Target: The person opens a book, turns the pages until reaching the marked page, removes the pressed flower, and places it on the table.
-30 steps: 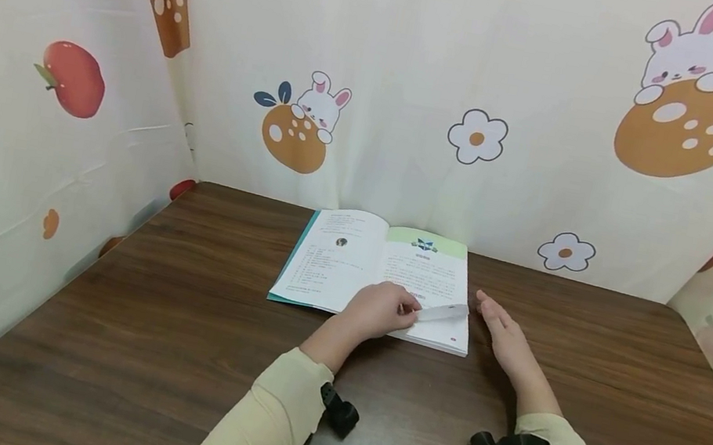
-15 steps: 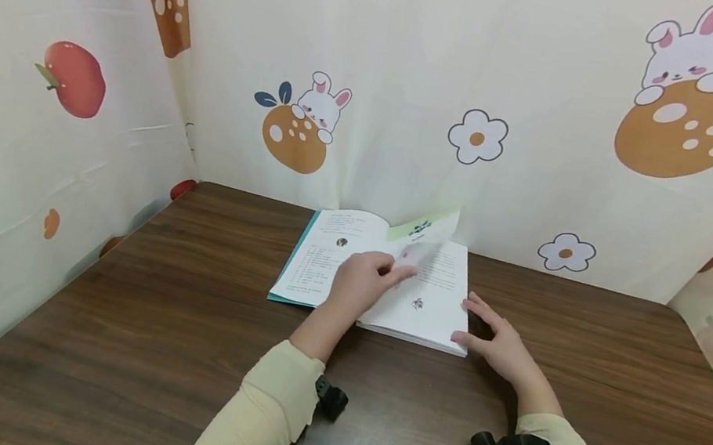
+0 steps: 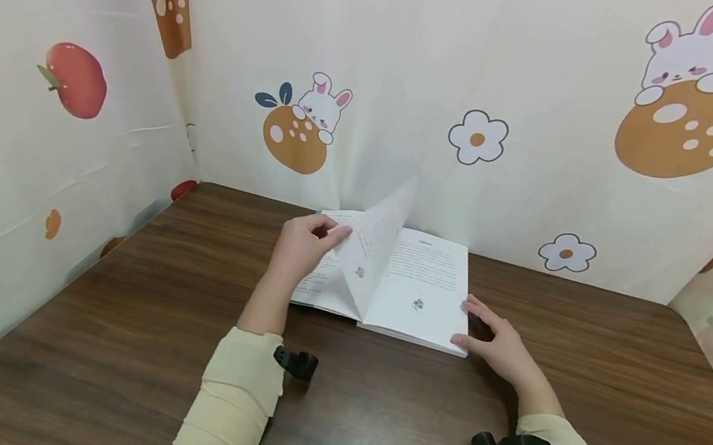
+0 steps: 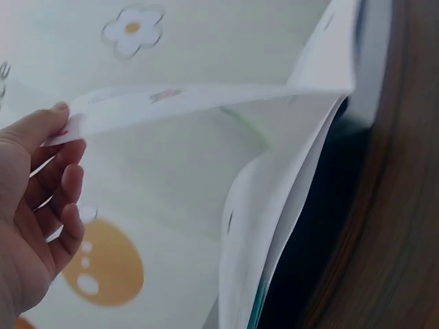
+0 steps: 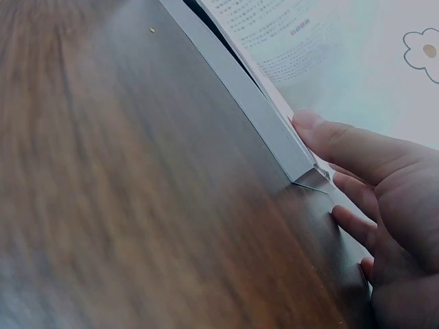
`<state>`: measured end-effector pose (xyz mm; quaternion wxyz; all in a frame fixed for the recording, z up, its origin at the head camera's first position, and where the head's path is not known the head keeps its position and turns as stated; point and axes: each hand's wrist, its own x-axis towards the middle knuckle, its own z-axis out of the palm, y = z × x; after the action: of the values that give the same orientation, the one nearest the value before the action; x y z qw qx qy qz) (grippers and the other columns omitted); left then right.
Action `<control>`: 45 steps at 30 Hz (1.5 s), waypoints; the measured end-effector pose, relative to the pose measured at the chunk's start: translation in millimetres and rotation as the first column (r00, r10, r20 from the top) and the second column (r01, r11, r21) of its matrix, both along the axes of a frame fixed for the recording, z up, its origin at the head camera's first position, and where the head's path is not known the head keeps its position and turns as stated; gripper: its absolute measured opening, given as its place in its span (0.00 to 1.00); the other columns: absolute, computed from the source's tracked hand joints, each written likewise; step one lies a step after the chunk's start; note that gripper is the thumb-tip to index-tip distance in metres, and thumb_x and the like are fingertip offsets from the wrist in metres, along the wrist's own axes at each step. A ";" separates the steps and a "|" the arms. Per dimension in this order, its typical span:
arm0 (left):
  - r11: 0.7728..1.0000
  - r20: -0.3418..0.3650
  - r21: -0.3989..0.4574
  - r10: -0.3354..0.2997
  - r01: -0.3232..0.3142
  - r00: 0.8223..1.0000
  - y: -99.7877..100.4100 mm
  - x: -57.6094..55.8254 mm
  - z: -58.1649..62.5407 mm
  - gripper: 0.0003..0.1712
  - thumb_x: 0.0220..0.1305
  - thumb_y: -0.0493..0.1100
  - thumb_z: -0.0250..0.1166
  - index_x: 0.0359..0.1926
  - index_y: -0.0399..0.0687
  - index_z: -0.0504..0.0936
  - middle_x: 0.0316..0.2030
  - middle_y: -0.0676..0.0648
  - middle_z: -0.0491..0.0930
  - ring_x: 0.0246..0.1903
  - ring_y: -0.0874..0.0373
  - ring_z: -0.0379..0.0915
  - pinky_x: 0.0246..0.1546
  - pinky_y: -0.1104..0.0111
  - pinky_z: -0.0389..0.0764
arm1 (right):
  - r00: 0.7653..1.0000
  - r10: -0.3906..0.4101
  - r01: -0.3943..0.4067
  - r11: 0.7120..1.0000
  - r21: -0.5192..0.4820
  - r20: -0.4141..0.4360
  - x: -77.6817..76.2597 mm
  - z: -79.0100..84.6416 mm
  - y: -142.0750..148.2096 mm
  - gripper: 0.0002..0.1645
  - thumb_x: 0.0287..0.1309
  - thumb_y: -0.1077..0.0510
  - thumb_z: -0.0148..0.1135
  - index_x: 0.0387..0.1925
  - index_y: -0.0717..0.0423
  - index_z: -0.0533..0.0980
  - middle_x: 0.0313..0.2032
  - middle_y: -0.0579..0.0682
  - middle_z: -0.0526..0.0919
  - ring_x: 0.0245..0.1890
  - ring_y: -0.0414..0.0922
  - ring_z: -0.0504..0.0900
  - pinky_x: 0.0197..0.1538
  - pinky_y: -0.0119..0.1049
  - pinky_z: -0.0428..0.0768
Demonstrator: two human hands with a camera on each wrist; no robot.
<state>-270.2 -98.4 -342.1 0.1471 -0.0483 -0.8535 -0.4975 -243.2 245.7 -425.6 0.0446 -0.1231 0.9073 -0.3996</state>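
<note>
An open book (image 3: 425, 286) with white printed pages lies on the table near its back edge. My left hand (image 3: 305, 247) pinches the outer edge of one page (image 3: 377, 238), which stands raised and slanted over the book's left side. The left wrist view shows the thumb and index finger of the left hand (image 4: 44, 199) on that page (image 4: 171, 103), the other fingers loosely bent. At the book's lower right corner rests my right hand (image 3: 498, 344), its thumb on the page edge and its fingers spread along the side. The right wrist view shows this hand (image 5: 394, 205) touching the book's corner.
The dark wooden table (image 3: 390, 435) spreads around the book. Behind it hangs a pale curtain (image 3: 413, 65) printed with rabbits, fruit and flowers, also on the left and right sides. A black wrist camera (image 3: 296, 363) is strapped to each sleeve.
My left hand has taken the page from the right side up and over to the left, uncovering the page beneath. The right hand came onto the book's right edge and then stayed.
</note>
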 end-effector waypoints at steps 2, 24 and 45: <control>1.000 0.040 -0.001 -0.004 0.004 0.999 -10.2 -1.6 -1.2 0.17 0.57 0.55 0.65 0.33 0.44 0.83 0.28 0.47 0.76 0.30 0.55 0.67 0.30 0.67 0.70 | 1.000 -0.004 0.004 1.000 0.005 0.002 -0.1 -0.1 0.2 0.46 0.48 0.42 0.67 0.65 0.55 0.62 0.69 0.52 0.54 0.68 0.61 0.45 0.60 0.66 0.40; 0.960 0.517 -0.249 0.020 0.128 0.856 -83.8 -4.1 -41.2 0.14 0.61 0.48 0.58 0.27 0.42 0.79 0.28 0.46 0.72 0.31 0.53 0.65 0.31 0.65 0.67 | 0.999 0.025 -0.025 1.000 0.002 -0.042 0.4 -0.6 0.7 0.43 0.48 0.44 0.68 0.63 0.58 0.66 0.67 0.56 0.58 0.67 0.61 0.49 0.62 0.63 0.39; 0.923 0.575 -0.359 0.102 0.139 0.812 -72.4 -0.4 -41.8 0.12 0.57 0.44 0.61 0.24 0.41 0.73 0.22 0.46 0.69 0.26 0.54 0.64 0.26 0.66 0.65 | 0.999 0.024 -0.024 1.000 0.007 -0.023 -0.4 -1.6 0.6 0.43 0.48 0.43 0.67 0.63 0.58 0.66 0.67 0.55 0.58 0.67 0.61 0.48 0.62 0.62 0.40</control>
<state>-270.7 -170.8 -383.9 -0.1394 0.0702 -0.9372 -0.3121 -243.6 246.3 -427.1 0.0395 -0.1383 0.9076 -0.3944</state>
